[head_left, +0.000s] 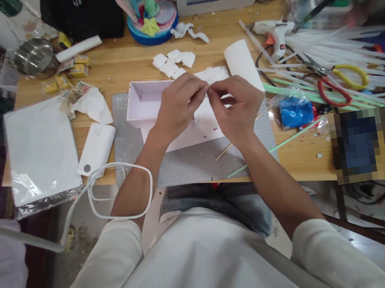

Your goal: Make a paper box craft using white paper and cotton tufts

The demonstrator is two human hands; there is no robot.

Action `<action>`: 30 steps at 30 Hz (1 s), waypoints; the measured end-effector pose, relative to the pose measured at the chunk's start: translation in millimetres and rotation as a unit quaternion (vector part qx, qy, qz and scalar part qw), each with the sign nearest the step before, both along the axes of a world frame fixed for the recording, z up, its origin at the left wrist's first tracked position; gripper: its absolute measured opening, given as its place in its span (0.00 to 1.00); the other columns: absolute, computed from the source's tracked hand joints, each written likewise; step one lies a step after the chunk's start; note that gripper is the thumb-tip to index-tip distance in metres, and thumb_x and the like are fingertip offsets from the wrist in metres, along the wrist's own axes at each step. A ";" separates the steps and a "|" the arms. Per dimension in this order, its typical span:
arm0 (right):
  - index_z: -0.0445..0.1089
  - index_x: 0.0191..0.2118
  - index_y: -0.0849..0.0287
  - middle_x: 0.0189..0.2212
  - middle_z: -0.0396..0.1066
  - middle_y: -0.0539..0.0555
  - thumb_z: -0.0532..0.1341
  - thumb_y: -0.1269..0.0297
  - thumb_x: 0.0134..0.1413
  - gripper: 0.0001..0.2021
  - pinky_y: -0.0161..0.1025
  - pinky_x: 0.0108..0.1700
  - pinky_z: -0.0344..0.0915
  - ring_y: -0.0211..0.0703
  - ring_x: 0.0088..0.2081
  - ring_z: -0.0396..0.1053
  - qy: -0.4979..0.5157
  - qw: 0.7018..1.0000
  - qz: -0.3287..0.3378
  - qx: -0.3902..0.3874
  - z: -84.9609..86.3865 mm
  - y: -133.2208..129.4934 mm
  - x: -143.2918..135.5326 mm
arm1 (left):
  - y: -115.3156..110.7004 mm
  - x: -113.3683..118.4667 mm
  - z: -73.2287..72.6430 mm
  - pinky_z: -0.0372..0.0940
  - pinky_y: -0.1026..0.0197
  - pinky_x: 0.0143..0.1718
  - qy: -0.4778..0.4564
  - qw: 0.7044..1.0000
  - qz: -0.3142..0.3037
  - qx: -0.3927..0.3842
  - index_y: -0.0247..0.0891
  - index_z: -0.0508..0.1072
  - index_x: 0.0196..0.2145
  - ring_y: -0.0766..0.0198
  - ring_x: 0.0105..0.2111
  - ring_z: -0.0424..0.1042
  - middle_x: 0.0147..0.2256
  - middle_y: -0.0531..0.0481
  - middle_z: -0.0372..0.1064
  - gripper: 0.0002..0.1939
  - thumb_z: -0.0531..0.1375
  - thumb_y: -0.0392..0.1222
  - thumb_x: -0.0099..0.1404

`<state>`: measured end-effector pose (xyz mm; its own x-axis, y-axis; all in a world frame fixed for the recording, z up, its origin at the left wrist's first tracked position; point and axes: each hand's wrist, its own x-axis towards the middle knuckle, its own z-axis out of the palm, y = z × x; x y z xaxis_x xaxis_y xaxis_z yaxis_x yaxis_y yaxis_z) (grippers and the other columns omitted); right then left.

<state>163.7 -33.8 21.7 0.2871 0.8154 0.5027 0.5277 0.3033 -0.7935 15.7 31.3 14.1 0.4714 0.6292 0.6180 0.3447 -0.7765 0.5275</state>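
My left hand [182, 98] and my right hand [235, 103] meet fingertip to fingertip over a grey cutting mat [185, 167]. Both are closed in a pinch, and whatever lies between the fingertips is too small to make out. Beneath them is a white sheet [186, 139] with a few dark specks on it. A pale open box [148, 95] sits by my left hand, partly covered by it. Behind my right hand stands a curved white piece of paper or card [240, 58]. A thin wooden stick [223, 152] lies below my right hand.
Small white squares [174, 61] lie behind the box. To the right are a glue gun [277, 35], scissors [336, 82], many glue sticks [341, 47] and a blue packet [296, 112]. At left are a white power bank [96, 149], a plastic-wrapped paper pack [41, 148] and a metal bowl [34, 57].
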 end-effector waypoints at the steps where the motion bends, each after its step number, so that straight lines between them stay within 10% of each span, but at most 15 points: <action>1: 0.75 0.34 0.53 0.31 0.74 0.50 0.62 0.59 0.61 0.07 0.35 0.32 0.73 0.37 0.33 0.72 0.005 1.000 0.000 0.002 0.0 -0.1 -0.3 | -0.2 0.3 0.1 0.71 0.57 0.41 -0.003 1.000 0.003 0.001 0.42 0.76 0.40 0.61 0.40 0.76 0.38 0.47 0.76 0.18 0.51 0.53 0.77; 30: 0.72 0.32 0.55 0.26 0.70 0.45 0.66 0.53 0.58 0.11 0.31 0.30 0.74 0.32 0.28 0.72 0.273 0.954 0.091 -0.091 -4.6 8.4 1.5 | -6.9 5.8 5.3 0.70 0.57 0.42 -0.035 0.998 0.027 -0.055 0.43 0.77 0.37 0.62 0.40 0.76 0.38 0.47 0.77 0.18 0.54 0.54 0.75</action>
